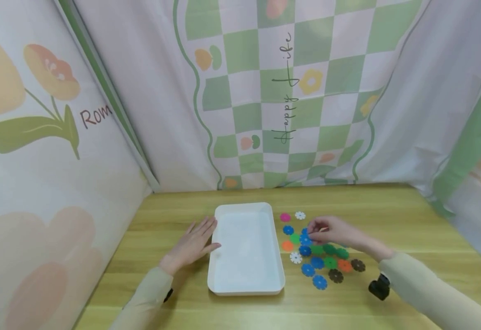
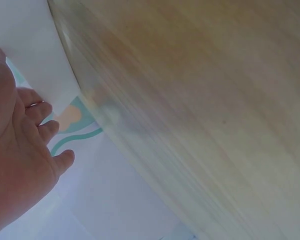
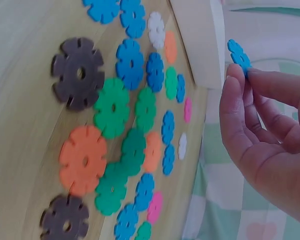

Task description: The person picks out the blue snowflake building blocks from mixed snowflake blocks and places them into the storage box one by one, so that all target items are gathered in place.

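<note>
My right hand (image 1: pixel 334 232) pinches a blue snowflake disc (image 3: pixel 239 56) between thumb and fingertips, held above the table among the other discs. In the right wrist view the disc's notched edge sticks out past the fingertips. To the left stands a white rectangular tray (image 1: pixel 246 252) with nothing in it. My left hand (image 1: pixel 193 243) lies along the tray's left rim, its fingers extended and the thumb reaching over the edge. The left wrist view shows the left palm (image 2: pixel 20 135) beside the tray's outer wall (image 2: pixel 35 45).
Several loose discs lie right of the tray: blue (image 1: pixel 319 282), green (image 1: pixel 330 262), orange (image 1: pixel 344 265), white (image 1: pixel 296 257), pink (image 1: pixel 285 217) and dark brown (image 1: pixel 336 276). They rest on a wooden table (image 1: pixel 174 302). A patterned curtain (image 1: pixel 281 114) hangs behind it.
</note>
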Available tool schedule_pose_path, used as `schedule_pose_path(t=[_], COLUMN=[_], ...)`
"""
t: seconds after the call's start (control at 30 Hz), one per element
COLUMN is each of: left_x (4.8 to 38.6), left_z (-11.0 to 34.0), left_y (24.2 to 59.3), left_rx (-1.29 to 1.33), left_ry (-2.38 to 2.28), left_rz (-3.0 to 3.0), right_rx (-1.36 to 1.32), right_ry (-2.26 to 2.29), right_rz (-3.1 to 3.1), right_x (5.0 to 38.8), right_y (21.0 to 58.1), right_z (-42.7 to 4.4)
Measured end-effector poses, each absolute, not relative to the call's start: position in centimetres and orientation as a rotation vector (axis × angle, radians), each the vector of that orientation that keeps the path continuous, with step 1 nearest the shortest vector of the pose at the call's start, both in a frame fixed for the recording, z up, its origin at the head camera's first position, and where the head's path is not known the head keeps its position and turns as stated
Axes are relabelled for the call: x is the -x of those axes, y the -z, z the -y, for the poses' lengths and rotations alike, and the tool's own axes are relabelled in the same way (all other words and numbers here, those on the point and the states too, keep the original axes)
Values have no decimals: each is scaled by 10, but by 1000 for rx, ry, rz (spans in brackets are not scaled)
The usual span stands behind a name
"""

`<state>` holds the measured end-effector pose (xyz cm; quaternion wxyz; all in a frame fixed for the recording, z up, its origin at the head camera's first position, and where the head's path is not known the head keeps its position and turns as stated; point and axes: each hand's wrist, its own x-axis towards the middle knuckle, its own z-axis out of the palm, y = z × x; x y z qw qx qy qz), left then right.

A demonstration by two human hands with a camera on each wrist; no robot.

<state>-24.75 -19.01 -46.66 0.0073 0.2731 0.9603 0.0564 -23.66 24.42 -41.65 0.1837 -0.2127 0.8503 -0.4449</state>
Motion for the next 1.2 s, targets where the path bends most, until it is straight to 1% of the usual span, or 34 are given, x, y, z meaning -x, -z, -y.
schedule_pose_path(t=[0.57, 0.9, 1.0, 1.2], left_x=[248, 249, 248, 248], left_z=[189, 190, 189, 190], left_y=[466, 467, 467, 468], left_rx=[-875, -858, -857, -850], left_ry=[-181, -194, -189, -167], left_rz=[-2996, -2993, -2995, -3015], right_rx=[730, 809, 809, 724], right_ry=[1204, 1228, 1215, 1141], right_rz=[-2343, -2236, -2229, -2296], right_x=[247, 250, 248, 241], right_y=[414, 426, 429, 430], right_z=[-176, -135, -123, -98])
